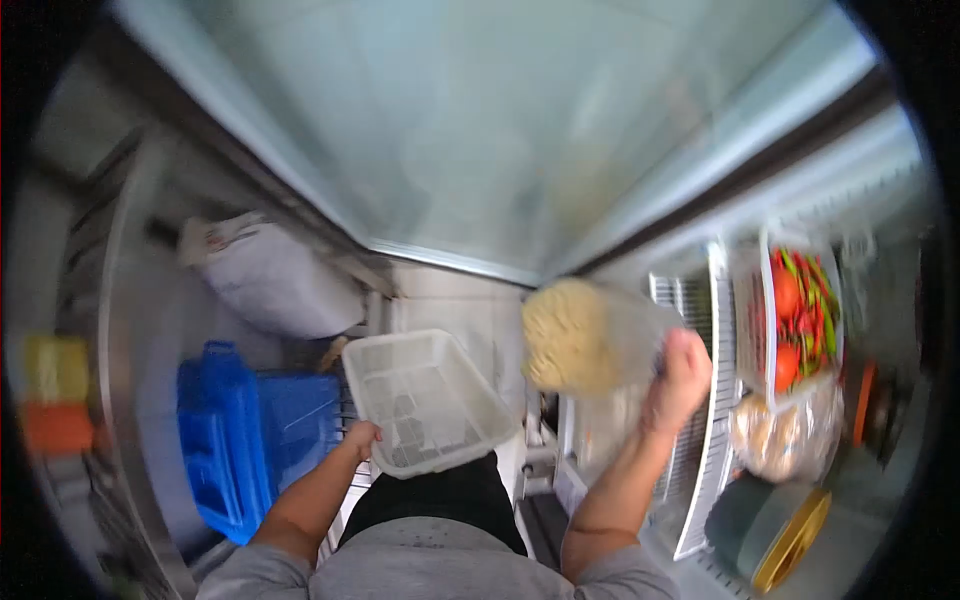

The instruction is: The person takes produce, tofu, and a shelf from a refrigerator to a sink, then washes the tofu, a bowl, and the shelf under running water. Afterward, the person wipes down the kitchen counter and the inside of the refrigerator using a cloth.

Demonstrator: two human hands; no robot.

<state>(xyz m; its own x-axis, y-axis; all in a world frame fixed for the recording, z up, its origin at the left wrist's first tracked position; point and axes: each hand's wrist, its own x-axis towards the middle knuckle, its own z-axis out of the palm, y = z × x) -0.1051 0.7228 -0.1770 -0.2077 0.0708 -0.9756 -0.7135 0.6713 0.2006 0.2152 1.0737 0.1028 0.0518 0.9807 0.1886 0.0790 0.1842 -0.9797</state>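
Note:
My left hand (363,440) grips the near left rim of a white plastic bin (430,400), which looks empty and hangs in front of my body. To the right, my right hand (682,372) is closed on the gathered end of a clear plastic bag (568,338). Pale yellow, lumpy food fills the bag's far end, which points left towards the bin without touching it. The bag is slightly blurred.
A glass door (450,130) stands ahead. On the right, fridge shelves (712,400) hold a container of red and green peppers (800,320), a bag of round items (785,435) and a yellow-lidded container (790,540). Blue bins (225,440) and a white sack (275,280) are left.

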